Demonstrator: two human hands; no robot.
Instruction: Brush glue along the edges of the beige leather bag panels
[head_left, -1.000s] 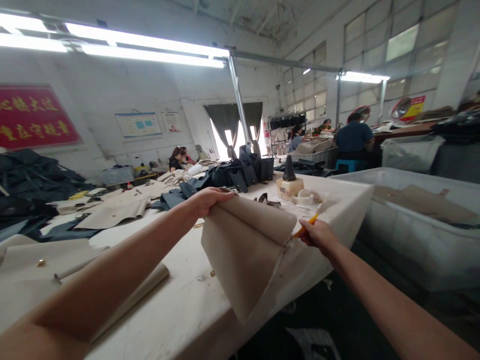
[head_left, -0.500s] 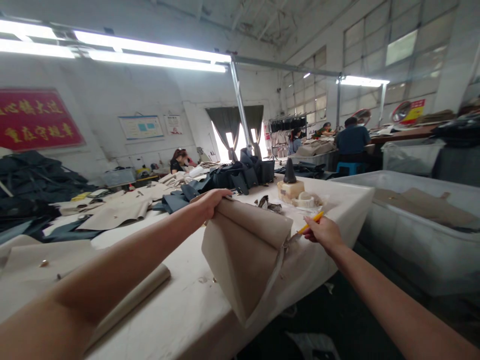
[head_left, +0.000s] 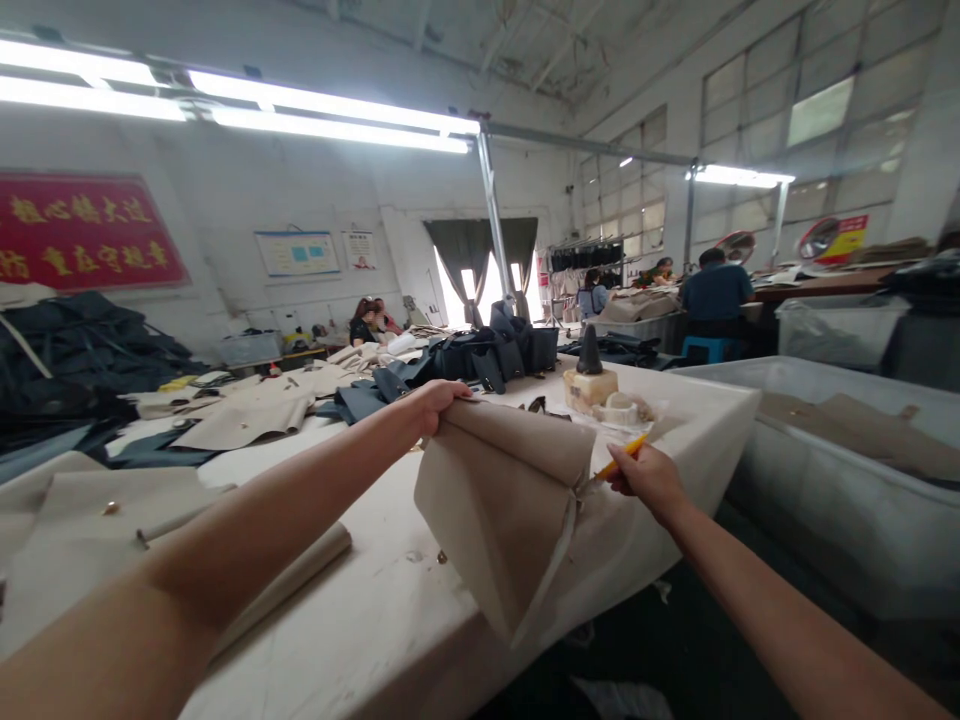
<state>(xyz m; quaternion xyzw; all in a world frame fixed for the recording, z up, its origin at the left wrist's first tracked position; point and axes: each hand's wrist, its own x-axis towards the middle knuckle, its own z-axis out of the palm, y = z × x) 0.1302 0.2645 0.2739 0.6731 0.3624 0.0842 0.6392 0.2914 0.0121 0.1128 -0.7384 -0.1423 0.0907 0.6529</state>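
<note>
My left hand point(head_left: 444, 402) is closed on the top left corner of a folded beige bag-like panel point(head_left: 499, 500), holding it up at the table's edge. The panel's lower point hangs past that edge. At its right side, my right hand point(head_left: 645, 478) grips a slim yellow-handled tool point(head_left: 624, 457). The tool's tip is at the panel's right edge, too small to make out. Just behind stands a yellowish block-shaped container with a black cone point(head_left: 590, 352) on top, beside a whitish round dish point(head_left: 621, 408).
The white-covered table point(head_left: 322, 630) carries beige pieces point(head_left: 127, 510) at left and dark blue pieces point(head_left: 480, 360) behind. At right stands a white plastic bin point(head_left: 832, 500) with beige panels in it. Several people sit farther back, one in a blue top point(head_left: 716, 293).
The view has swung slightly left, so the scene sits farther right. My left hand still holds the panel, and the tool in my right hand remains at its right edge.
</note>
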